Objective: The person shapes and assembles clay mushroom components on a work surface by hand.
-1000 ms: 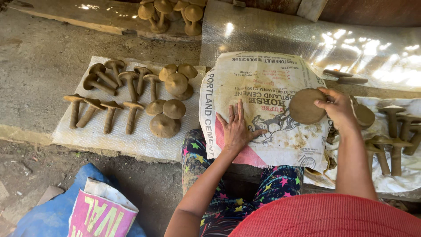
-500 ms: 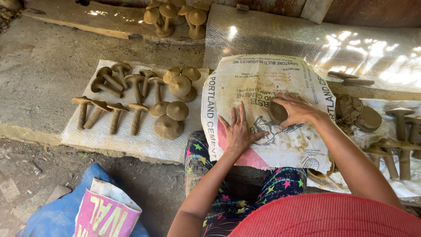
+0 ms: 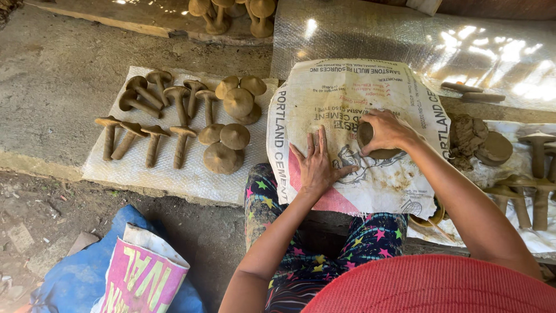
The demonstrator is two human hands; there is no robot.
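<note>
Sacks first: at far left a pink-and-blue bag [image 3: 136, 278] lies on the dirt floor, w/ a white mat [image 3: 139, 174] above it carrying clay mushroom pieces [image 3: 223, 136], stems & caps in rows. Your left hand [image 3: 317, 165] lies flat on the printed cement sack [image 3: 347, 98] over your lap, fingers spread wide, holding nothing. Just right of it, your right hand [image 3: 389, 130] curls around a clay disc [image 3: 370, 142] pressed against the sack. Far right, a raw clay lump [image 3: 466, 133] sits beside more clay caps.

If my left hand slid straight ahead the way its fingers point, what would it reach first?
The left hand lies flat on the printed sack, fingers pointing up-screen. Only bare sack lies ahead; the clay lump under the right hand sits off to the side.
</note>
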